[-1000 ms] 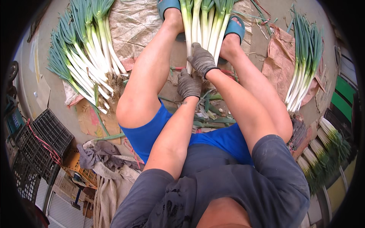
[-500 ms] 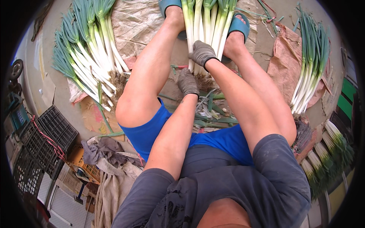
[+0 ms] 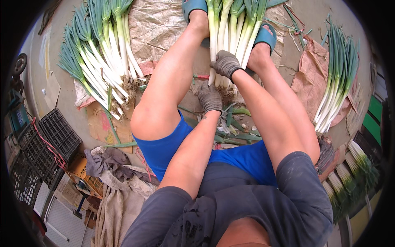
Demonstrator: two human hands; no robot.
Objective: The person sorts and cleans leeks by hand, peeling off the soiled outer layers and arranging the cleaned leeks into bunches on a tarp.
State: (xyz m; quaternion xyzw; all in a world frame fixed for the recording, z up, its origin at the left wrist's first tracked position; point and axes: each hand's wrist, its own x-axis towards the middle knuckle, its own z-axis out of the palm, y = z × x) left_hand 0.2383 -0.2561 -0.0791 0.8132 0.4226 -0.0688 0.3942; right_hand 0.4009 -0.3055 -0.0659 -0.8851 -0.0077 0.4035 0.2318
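Observation:
Between my feet lies a bunch of long green onions (image 3: 232,35), white stalks toward me and green leaves away. My right hand (image 3: 226,64), in a grey knit glove, is closed over the stalks near their lower ends, its fingertips at the leftmost stalk. Just below, my gloved left hand (image 3: 209,98) is curled at the root end of that leftmost green onion (image 3: 212,55). Its fingertips touch the base, and the glove partly hides the roots. Brown roots show beside it under the other stalks.
More green onions (image 3: 111,53) lie fanned at the left on sacking, and another bunch (image 3: 338,78) at the right. Peeled leaf scraps (image 3: 238,123) litter the floor between my legs. Black crates (image 3: 49,142) stand at the left; bundled green onions (image 3: 349,173) sit at the lower right.
The view has shifted slightly, so most things sit a little further right and lower. My left hand stays at the root ends, and my right hand is still on the stalks.

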